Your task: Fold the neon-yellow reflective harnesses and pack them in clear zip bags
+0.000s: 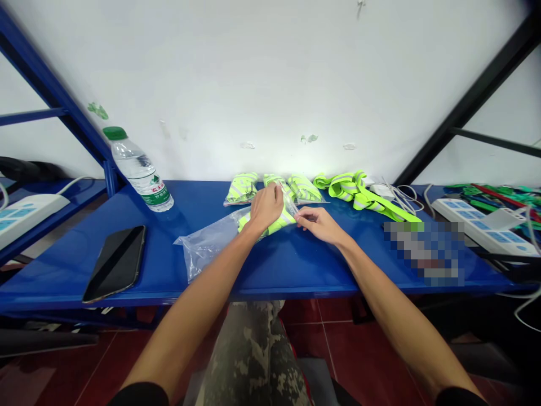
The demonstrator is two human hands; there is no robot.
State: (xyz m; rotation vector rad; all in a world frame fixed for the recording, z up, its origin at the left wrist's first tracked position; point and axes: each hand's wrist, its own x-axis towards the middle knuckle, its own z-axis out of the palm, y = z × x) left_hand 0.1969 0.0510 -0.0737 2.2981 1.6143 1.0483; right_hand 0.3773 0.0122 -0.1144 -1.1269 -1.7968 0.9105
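Here on the blue metal desk [169, 225], a clear, flat plastic bag [203, 251] lies in front of the person, its loose end spread to the left, and a folded neon-yellow strap with pale reflective stripes [282, 221] sits in its right-hand part. Over the top comes the left hand [267, 207], fingers curled above the bundle; whether they grip the plastic, I can't tell. And the right hand [320, 224] is in at the bag's right side, thumb and forefinger pinching its edge! Just behind, a row of neon-yellow bundles in clear packets [242, 187] lines up near the white wall [270, 73], partly screened by the left hand. To their right, a loose, looping neon-yellow striped strap [361, 194] trails across the desk. Over on the left, a clear water bottle with a green cap [141, 172] stands behind a black, flat phone [116, 262].
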